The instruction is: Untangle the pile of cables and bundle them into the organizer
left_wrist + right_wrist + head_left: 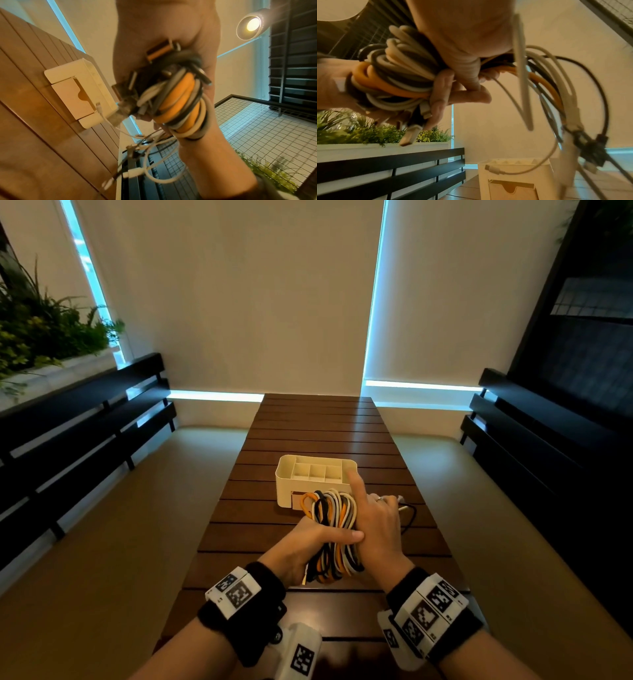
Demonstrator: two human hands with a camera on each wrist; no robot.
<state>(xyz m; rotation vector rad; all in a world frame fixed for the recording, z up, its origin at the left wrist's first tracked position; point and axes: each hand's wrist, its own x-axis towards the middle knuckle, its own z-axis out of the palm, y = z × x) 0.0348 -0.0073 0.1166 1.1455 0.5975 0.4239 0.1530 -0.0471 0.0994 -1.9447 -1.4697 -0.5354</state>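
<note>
A coiled cable bundle [334,529] of orange, white, grey and black cords hangs just above the brown slatted table [308,422]. My left hand [301,546] grips its middle, thumb across the top. In the right wrist view the left fingers [440,94] curl round the cable bundle [399,70]. My right hand [376,525] lies against the coil's right side, index finger pointing up, the other fingers curled on the loose cable ends [402,506]. Those loose ends [556,94] dangle with their plugs. The white organizer [315,481] with several compartments stands just beyond; the organizer [82,92] has a drawer front.
Dark slatted benches [85,419] run along both sides of the table, the right one [534,419] too. A planter with green plants [44,337] stands at the back left. Bare table stretches beyond the organizer toward the blinds.
</note>
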